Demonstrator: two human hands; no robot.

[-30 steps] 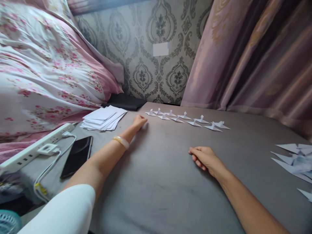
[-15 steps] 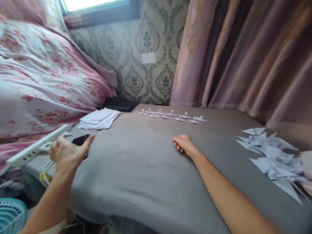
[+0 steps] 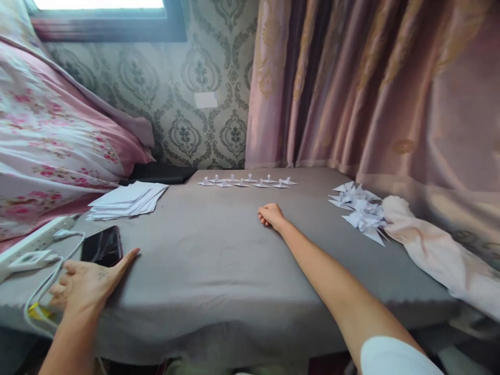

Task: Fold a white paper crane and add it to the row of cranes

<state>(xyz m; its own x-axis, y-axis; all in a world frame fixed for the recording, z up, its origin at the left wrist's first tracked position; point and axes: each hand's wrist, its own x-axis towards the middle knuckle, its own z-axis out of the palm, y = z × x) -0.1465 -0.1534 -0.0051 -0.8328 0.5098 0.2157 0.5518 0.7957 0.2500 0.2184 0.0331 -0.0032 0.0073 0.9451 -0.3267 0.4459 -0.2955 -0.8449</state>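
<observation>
At the left, a dark smartphone lies flat on the grey cloth. Just in front of it is my left hand, open, with the thumb stretched out to the right and the fingers spread near a white cable. My right hand rests on the cloth as a loose fist, and nothing shows in it. Beyond that fist, small folded white paper figures stand in two rows. A pile of pointed folded paper pieces lies to the right. The stack of white paper sheets sits behind the phone.
A white power strip with a plug and cables runs along the left edge. A black flat item lies at the back left. Pale cloth is bunched at the right. Curtains hang behind.
My view has turned to the right. My left hand, earlier around the phone, has come off it and drawn back towards me, and the phone lies flat. My right fist stays on the cloth.
</observation>
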